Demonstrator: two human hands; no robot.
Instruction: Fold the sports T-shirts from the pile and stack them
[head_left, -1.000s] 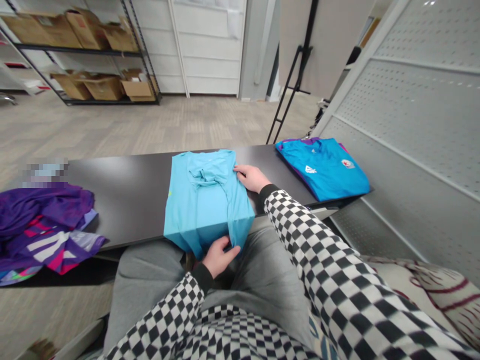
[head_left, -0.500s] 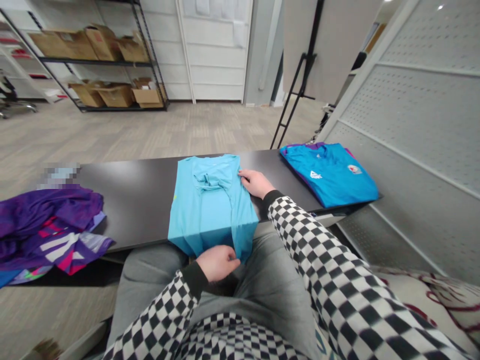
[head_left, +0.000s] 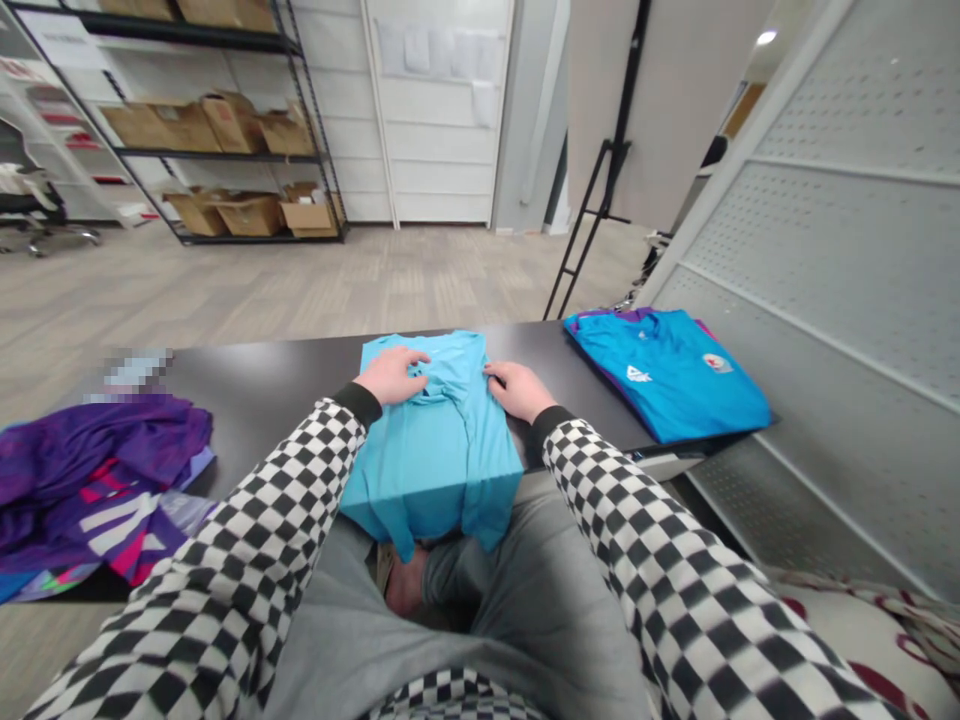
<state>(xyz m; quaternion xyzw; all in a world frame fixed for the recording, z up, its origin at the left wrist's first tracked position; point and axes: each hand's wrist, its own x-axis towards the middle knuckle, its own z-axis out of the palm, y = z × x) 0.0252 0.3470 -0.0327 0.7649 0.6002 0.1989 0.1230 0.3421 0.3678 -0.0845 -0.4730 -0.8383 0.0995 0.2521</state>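
Observation:
A light blue T-shirt (head_left: 427,450) lies on the dark table, its sides folded inward and its lower end hanging over the front edge. The fabric around its collar is rumpled. Over the upper left part of the shirt rests my left hand (head_left: 391,376), thumb and fingers apart near the collar. My right hand (head_left: 521,390) is at the shirt's right edge, fingertips and thumb closed on the fabric there.
Folded shirts with a bright blue one (head_left: 675,380) on top are stacked at the table's (head_left: 300,370) right end. A heap of purple clothing (head_left: 105,460) lies at the left. A perforated panel (head_left: 825,270) stands to the right. Shelves with cardboard boxes (head_left: 247,213) are beyond.
My left hand has moved from the hanging lower end of the shirt up to its collar area. The right hand stays by the right edge. The view has tilted up slightly.

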